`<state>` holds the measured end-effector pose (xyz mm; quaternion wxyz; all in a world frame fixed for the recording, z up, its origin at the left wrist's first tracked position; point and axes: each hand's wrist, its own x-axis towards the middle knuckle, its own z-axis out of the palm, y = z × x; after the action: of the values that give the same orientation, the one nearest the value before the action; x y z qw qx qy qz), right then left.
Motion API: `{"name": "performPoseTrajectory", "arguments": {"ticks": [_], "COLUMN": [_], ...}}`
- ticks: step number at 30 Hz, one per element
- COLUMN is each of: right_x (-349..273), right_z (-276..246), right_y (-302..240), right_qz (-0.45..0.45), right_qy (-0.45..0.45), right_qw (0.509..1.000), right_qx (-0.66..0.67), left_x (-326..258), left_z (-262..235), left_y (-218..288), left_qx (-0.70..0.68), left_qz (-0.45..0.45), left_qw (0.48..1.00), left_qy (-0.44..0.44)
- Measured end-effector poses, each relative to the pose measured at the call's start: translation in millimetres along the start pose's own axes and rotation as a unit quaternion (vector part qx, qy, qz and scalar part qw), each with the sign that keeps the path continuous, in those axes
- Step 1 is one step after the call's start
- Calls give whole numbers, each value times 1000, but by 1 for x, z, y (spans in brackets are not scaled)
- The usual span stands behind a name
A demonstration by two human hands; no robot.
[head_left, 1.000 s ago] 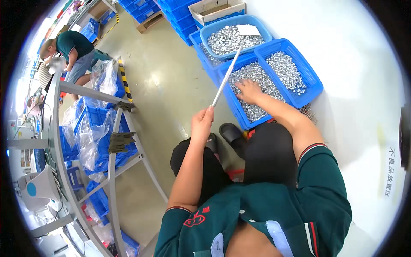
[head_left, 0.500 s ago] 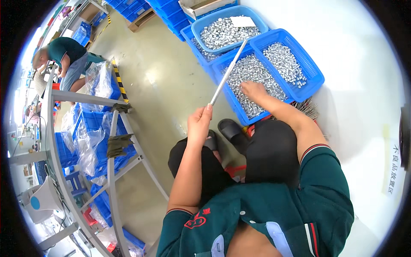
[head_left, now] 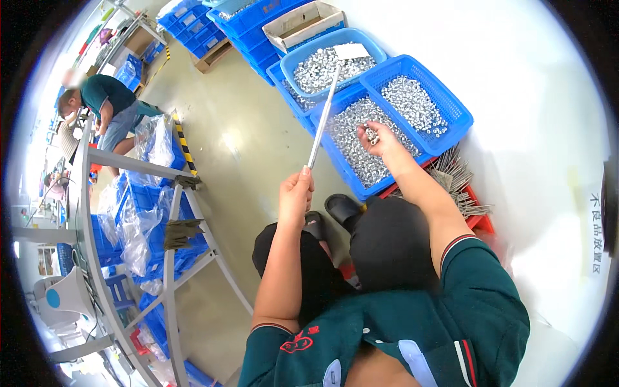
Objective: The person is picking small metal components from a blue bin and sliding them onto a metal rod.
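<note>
Pale floor stretches out to the right of a grey metal frame. The right hand has its fingers curled round a few small nut-like metal pieces, too overlapped to count; half a second ago those fingers were turned down into the pile, so a batch now seems gathered and lifted. The left hand pinches one slim metal rod by its lower end, the shaft slanting up and away. Beneath the right hand sits one divided blue bin, its two compartments both holding loose pieces beyond counting. Farther off are one light-blue tray of similar pieces bearing one white card, and one open carton. Just beside the bin, one red tray carries many thin rods. One co-worker bends at far left.
</note>
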<state>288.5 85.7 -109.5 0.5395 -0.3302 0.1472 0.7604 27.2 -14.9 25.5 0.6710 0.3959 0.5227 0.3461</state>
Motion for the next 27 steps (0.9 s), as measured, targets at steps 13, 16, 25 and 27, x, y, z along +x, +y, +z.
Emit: {"name": "performPoseTrajectory", "arguments": {"ticks": [13,16,25,27], "right_x": [-67,-82,-130,-137], "right_z": [48,62,126,135], "right_y": [-16,-24,-30,-23], "right_qz": [-40,-45,-95,-103], "right_qy": [-149,-160,-165,-166], "right_qw": [982,980,963,960], "right_qx": [-113,-108,-191,-198], "left_x": [-12,-16,-25,-24], "left_z": [2,2,1,0], "left_y": [-9,-13,-12,-15], "left_qx": [101,112,100,92], "left_qz": [50,67,78,84], "left_qw": [993,991,992,992], "left_qy": [34,32,18,18]}}
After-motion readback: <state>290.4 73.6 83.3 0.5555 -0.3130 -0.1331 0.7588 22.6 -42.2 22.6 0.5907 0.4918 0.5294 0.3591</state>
